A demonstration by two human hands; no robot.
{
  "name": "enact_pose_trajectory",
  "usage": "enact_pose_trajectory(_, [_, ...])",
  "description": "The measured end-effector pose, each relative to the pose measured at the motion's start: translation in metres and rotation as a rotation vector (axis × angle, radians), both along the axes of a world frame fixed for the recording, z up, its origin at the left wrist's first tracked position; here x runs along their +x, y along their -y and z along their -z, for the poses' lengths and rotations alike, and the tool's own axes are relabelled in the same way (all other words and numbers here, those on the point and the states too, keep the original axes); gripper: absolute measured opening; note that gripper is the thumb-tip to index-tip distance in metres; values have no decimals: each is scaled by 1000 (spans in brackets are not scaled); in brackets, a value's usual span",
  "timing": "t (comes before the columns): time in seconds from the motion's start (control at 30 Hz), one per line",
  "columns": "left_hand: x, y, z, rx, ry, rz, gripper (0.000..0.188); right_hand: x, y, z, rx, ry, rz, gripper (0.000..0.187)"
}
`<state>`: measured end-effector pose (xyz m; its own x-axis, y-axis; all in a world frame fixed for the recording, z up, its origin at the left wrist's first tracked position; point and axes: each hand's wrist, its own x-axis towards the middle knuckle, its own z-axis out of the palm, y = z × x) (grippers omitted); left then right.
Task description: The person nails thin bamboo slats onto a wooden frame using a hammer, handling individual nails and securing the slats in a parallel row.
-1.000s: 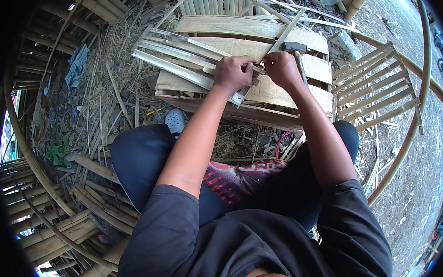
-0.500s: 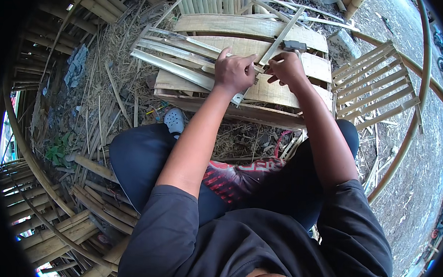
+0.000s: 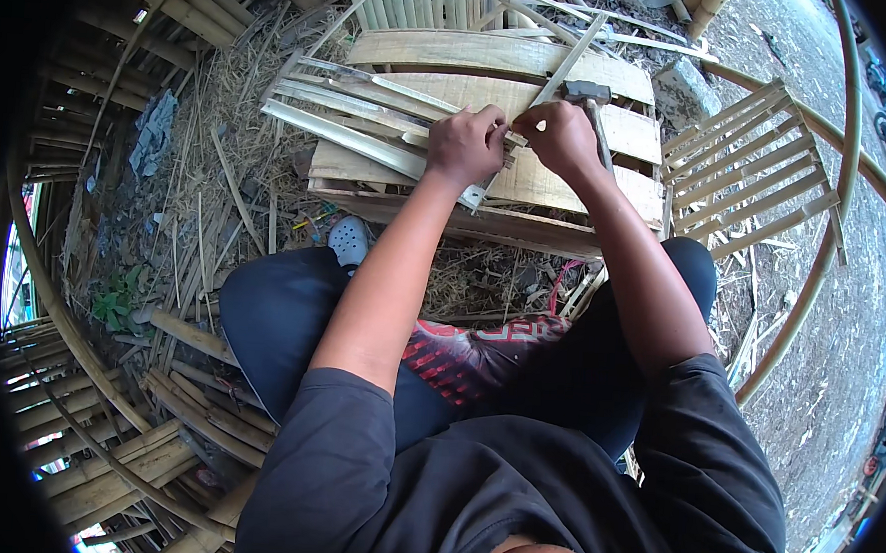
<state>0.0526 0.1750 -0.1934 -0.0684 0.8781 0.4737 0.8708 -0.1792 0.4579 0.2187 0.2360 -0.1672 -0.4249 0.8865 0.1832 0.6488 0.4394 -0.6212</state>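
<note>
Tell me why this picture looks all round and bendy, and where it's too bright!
Head view: fisheye lens, so black rim and bowed-looking right-side pole; same head view: gaps at far left glare white, grey ground looks pale, left hand and right hand look darker.

In the upper centre of the frame, the left hand (image 3: 467, 145), spread half a second ago, has been curled in; the right hand (image 3: 562, 141) has been brought leftward, its parted fingers drawn together close to the left hand, and the hammer's handle (image 3: 600, 135), then covered, has been exposed
</note>
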Motion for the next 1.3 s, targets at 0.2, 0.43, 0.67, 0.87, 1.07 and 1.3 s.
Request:
enact_pose_trajectory(0.2, [-5, -1, 1, 97, -25, 55, 8, -4, 3, -2, 39, 82, -16, 10])
enact_pose_trajectory(0.43, [-6, -2, 1, 78, -2, 59, 9, -5, 3, -3, 87, 93, -29, 10])
enact_pose_trajectory(0.67, [-7, -2, 0, 64, 57, 32, 9, -9, 5, -7, -58, 38, 9, 13])
enact_pose_trajectory(0.87, [-8, -4, -1, 19, 58, 28, 8, -9, -4, 3, -21, 14, -80, 14])
enact_pose_trajectory(1.07, [-7, -3, -1, -1, 108, 28, 10, -11, -7, 2, -47, 19, -29, 12])
enact_pose_trajectory(1.3, [-10, -2, 2, -39, 96, 19, 11, -9, -6, -10, -59, 162, 21, 18])
